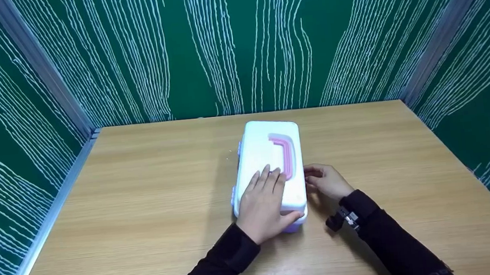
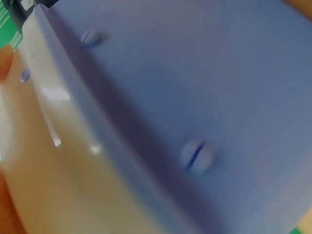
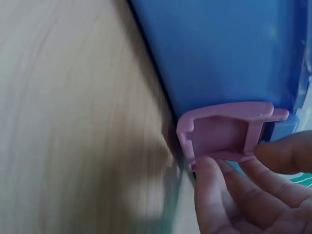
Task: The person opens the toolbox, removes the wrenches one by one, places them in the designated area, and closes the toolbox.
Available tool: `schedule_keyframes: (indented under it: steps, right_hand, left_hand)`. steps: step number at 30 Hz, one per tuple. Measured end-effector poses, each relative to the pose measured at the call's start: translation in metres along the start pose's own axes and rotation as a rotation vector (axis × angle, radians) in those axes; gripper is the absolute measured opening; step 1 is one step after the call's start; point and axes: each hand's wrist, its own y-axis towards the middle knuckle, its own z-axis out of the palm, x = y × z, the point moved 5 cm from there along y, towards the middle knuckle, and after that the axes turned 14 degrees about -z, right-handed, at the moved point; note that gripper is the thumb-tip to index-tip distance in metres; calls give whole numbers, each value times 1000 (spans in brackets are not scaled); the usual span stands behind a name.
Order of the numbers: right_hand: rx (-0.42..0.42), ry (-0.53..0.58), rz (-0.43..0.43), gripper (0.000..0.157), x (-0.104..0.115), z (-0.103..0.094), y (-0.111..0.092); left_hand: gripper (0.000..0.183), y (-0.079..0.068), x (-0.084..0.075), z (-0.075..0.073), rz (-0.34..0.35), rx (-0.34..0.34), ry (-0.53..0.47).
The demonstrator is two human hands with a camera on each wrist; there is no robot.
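A storage box with a white lid (image 1: 257,147) and a blue-purple body (image 3: 229,53) stands lengthwise on the table. Its pink handle (image 1: 288,158) lies folded in a recess of the lid. My left hand (image 1: 262,209) rests on the near part of the lid, fingers stretched forward and thumb out over the near right edge. On the box's right side, my right hand (image 1: 329,181) pinches a pink latch (image 3: 219,131) with curled fingers. The latch's hollow inner face shows in the right wrist view. Up close, the left wrist view shows the blue-purple body (image 2: 195,73) with small round bumps.
The box stands near the middle of a wood-grain table (image 1: 151,185). Hinges (image 1: 233,196) stick out along its left side. Green panels with white lines (image 1: 241,44) enclose the table at the back and both sides. A wrist camera (image 1: 343,219) sits at my right cuff.
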Motion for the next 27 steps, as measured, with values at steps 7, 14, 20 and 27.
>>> schedule_keyframes:
  steps: [7, 14, 20, 27]
  right_hand:
    - [-23, 90, 50, 48, 4, 3, -4]
    - [-29, 119, 81, 49, 5, 5, -7]
    - [-32, 210, 87, 49, 6, 7, -8]
    - [-34, 221, 120, 51, 5, 7, -9]
  left_hand:
    - [84, -1, -15, 2, 58, 101, 65]
    - [90, -1, -25, 2, 140, 115, 119]
    - [84, 2, -26, 0, 140, 97, 119]
    - [80, 5, -26, -2, 142, 52, 141]
